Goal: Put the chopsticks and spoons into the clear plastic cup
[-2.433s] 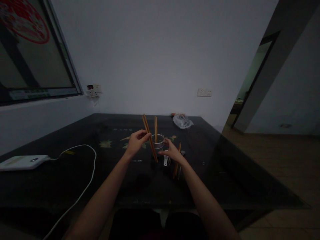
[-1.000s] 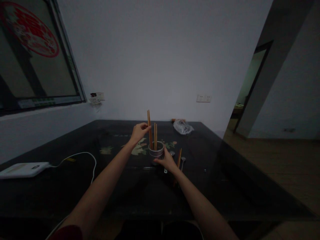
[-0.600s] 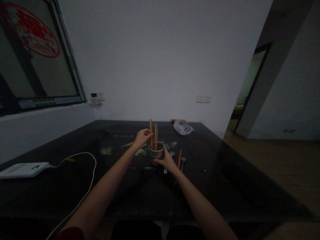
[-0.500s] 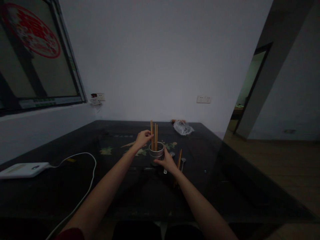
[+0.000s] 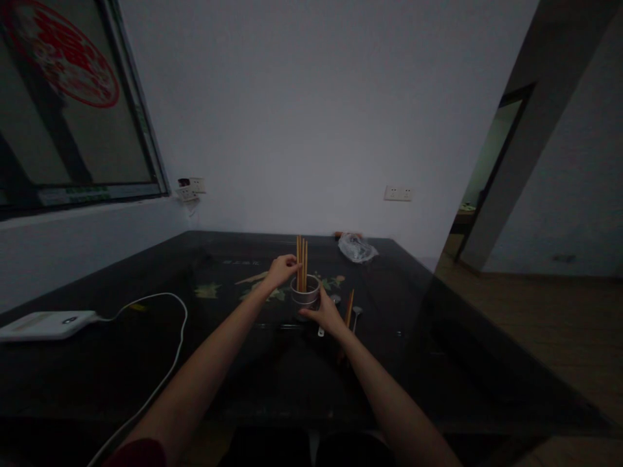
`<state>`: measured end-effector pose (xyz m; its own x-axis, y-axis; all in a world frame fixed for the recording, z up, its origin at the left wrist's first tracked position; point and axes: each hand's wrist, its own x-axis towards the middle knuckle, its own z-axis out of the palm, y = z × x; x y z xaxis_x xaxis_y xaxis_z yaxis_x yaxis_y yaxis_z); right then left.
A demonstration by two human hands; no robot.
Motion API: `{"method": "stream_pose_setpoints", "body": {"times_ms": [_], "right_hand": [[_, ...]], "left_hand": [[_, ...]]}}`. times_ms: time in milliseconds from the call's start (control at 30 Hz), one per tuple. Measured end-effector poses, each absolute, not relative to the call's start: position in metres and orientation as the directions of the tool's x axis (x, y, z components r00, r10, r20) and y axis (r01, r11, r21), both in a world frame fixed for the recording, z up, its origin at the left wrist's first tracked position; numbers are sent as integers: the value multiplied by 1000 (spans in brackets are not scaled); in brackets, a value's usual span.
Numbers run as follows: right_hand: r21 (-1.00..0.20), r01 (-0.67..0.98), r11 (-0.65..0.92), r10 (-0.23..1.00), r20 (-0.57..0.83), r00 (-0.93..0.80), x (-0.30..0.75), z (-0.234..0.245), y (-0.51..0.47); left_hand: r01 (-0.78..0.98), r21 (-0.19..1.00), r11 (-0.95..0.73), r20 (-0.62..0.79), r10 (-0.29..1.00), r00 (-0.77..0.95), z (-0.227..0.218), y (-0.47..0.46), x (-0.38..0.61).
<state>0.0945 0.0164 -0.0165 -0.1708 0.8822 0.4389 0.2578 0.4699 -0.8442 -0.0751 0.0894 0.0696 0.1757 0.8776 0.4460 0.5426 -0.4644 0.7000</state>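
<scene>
A metal cup stands on the dark table, and several wooden chopsticks rise from it, nearly upright. My left hand pinches the chopsticks on the left side, above the rim. Around the right side of the cup curls my right hand, thumb in front, holding it. Just right of the cup, partly behind my right hand, lies a spoon. Farther right are more chopsticks and another spoon, partly covered by my right forearm.
A crumpled clear plastic bag lies near the wall at the back of the table. On the left, a white power bank has a white cable curving toward the front edge. Wall sockets sit above the table.
The chopsticks in my left hand have shifted slightly right, closer to the others in the cup. My right hand stays on the cup. The camera view has tilted a little.
</scene>
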Motion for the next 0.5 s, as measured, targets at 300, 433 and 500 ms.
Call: {"method": "stream_pose_setpoints", "body": {"times_ms": [300,433,500], "right_hand": [[-857,236,458,888,426,-176,95,-17,17],[-851,242,465,884,435,-169,95,-18,18],[-851,249,462,886,431,-170,95,-18,18]], "left_hand": [[582,656,-480,455,867,202,75,86,-73],[599,655,-461,444,876,189,78,86,-73],[610,651,-452,436,880,187,78,87,-72]]}}
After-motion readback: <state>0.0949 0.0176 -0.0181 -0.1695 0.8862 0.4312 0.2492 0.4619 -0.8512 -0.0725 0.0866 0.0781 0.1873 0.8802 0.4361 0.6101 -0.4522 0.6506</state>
